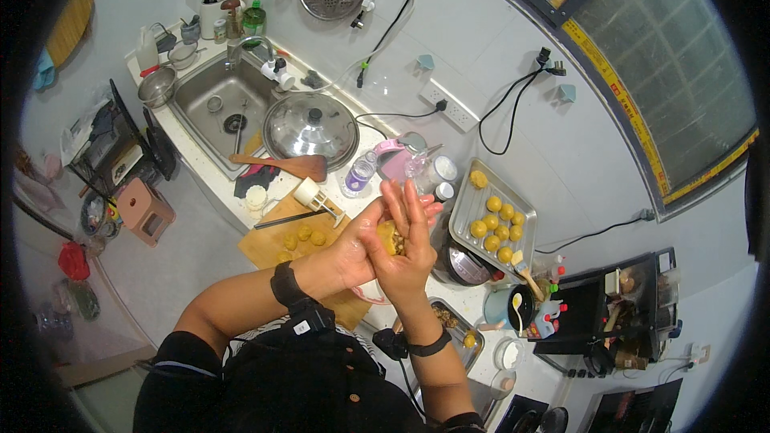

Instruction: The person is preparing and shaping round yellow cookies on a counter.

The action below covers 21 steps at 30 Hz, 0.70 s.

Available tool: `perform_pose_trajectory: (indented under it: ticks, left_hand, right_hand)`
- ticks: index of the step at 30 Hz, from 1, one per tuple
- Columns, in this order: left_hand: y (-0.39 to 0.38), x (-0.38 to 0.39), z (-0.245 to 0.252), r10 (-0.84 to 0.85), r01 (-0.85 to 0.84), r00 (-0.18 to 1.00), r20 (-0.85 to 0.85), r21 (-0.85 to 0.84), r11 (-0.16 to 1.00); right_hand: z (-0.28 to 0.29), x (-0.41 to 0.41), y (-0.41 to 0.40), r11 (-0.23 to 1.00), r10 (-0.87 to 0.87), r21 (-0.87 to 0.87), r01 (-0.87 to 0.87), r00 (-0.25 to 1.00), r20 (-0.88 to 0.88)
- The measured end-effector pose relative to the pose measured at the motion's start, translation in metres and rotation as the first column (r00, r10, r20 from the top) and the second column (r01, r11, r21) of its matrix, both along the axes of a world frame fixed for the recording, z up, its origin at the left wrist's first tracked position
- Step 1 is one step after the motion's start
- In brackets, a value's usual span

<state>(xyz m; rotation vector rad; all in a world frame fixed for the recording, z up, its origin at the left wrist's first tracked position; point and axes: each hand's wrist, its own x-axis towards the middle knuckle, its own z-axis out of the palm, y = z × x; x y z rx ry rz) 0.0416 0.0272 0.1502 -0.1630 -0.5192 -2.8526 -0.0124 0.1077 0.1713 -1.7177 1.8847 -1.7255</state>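
Note:
My left hand (355, 246) and my right hand (409, 246) meet above the counter, with a flattened piece of yellow dough (386, 237) between them. A chunky nut-like filling (397, 245) shows on the dough. The right hand's fingers point up and stay extended; the left palm supports the piece from behind, and its fingers are partly hidden. Below, a wooden board (261, 248) holds several yellow dough balls (305, 233), a black stick (292, 219) and a white plunger-type pastry mold (310, 194). A metal baking tray (460, 228) to the right holds more round dough balls (502, 232).
A second tray (479, 349) with filling stands near my right forearm. A bowl rim (368, 296) shows under my hands. Around the board are a wooden spatula (295, 163), a steel lid (313, 132), a plastic bottle (360, 174) and a sink (204, 81). A pastry brush (528, 275) rests by the baking tray.

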Motion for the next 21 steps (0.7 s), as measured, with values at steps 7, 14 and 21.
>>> perform_pose_trajectory:
  ticks: [7,14,21]
  left_hand:
    - [-0.003,0.007,0.022,0.04,-0.056,0.955,0.294,0.045,0.997]
    - [-0.002,0.013,0.021,0.29,-0.231,0.929,0.228,-0.254,0.939]
    - [-0.005,0.013,0.017,0.332,-0.245,0.919,0.214,-0.35,0.904]
  right_hand:
    - [0.017,-0.011,0.006,0.96,0.234,-0.242,-0.138,0.87,0.433]
    - [0.056,-0.019,0.016,0.978,-0.145,0.077,0.194,0.897,-0.419]
    - [0.051,-0.014,0.016,0.97,-0.143,0.083,0.227,0.815,-0.561]
